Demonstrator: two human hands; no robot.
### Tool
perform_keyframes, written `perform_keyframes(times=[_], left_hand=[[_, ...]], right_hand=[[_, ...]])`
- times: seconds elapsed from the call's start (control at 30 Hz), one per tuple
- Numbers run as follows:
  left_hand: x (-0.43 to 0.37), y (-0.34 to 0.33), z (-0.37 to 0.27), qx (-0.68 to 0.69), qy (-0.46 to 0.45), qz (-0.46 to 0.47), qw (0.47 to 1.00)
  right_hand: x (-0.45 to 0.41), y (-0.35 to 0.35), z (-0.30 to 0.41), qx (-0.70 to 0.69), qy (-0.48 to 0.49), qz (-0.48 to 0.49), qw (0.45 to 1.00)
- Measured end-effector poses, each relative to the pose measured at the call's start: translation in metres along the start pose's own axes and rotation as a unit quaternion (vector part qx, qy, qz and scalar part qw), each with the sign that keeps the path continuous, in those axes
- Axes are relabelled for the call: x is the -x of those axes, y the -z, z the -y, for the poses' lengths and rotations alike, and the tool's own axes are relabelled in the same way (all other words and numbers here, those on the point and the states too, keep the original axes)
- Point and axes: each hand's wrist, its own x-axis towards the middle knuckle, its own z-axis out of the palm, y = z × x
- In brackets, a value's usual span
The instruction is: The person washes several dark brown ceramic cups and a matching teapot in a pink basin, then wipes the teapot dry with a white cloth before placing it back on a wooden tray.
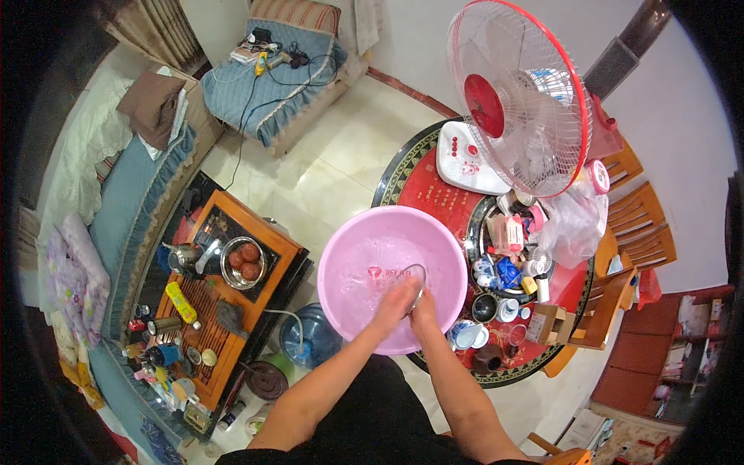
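Observation:
In front of me is a large pink plastic basin with water in it and red printing on its bottom. Both hands are over its right side, around a small round dish with a shiny rim, held tilted. My left hand is motion-blurred and lies across the dish's inner face, hiding much of it. Behind and to the right, my right hand grips the dish's edge; its fingertips are hidden. Whether the dish is metal or glass, I cannot tell.
Right of the basin stands a round red table with cups, packets and a white scale. A red-rimmed fan rises above it. At left, a wooden tea table bears a steel bowl of reddish-brown round items. A water jug stands between.

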Motion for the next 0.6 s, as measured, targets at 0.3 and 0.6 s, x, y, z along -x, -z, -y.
perform_keyframes(times=[0.3,0.6], left_hand=[[-0.010,0.048,-0.009,-0.686,-0.153,-0.105,0.703],[-0.022,0.050,0.027,0.114,0.096,-0.170,0.974]], right_hand=[[0.008,0.008,0.032,0.075,-0.043,0.029,0.996],[-0.002,-0.010,0.009,0.152,0.102,-0.055,0.982]])
